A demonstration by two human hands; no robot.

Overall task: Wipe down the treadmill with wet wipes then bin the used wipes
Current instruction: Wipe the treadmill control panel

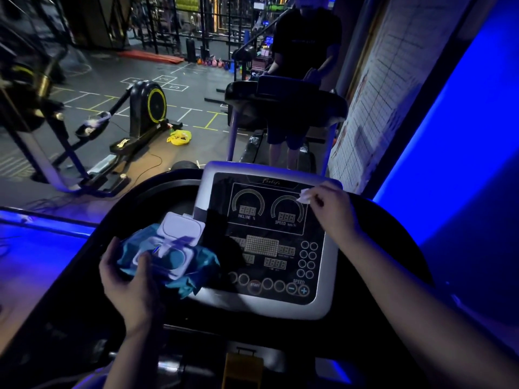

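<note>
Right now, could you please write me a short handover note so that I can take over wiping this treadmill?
Left hand grips the wet wipes pack, lid flipped open, at the console panel's left edge.
Right hand pinches a crumpled wipe at the panel's upper right, by the speed dial.
Done: one wipe is out and at the panel; how much is wiped cannot be told.
Left: wipe the rest of the treadmill, then bin the used wipe. No bin shows; a yellow bag lies on the floor ahead.
</note>
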